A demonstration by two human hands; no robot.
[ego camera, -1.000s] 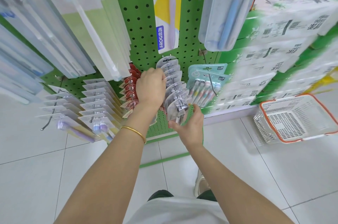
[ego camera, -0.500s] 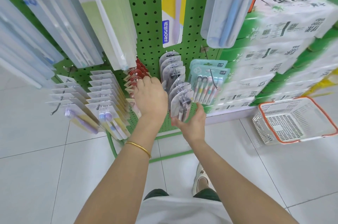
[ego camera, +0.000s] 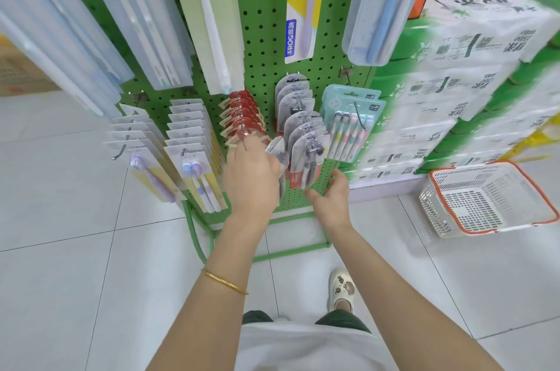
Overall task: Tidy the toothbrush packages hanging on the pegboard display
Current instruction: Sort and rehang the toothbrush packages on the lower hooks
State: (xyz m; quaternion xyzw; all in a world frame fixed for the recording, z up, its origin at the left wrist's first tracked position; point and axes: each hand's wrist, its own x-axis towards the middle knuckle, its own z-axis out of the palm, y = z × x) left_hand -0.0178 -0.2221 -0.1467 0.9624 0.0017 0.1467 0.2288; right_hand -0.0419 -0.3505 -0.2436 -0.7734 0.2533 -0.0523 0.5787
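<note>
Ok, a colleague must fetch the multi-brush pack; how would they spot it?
On the green pegboard, follow the bottom row of hooks to its right end. The teal-carded toothbrush pack hangs there, the only one showing a row of pastel brushes, unlike the grey packs beside it.

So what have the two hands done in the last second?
The left hand slid back off the hanging row of grey clear-plastic blister packs and now grips one loose pack beside it. The right hand, earlier cupping the front packs, has opened beneath them. Red packs and green pegboard unchanged.
</note>
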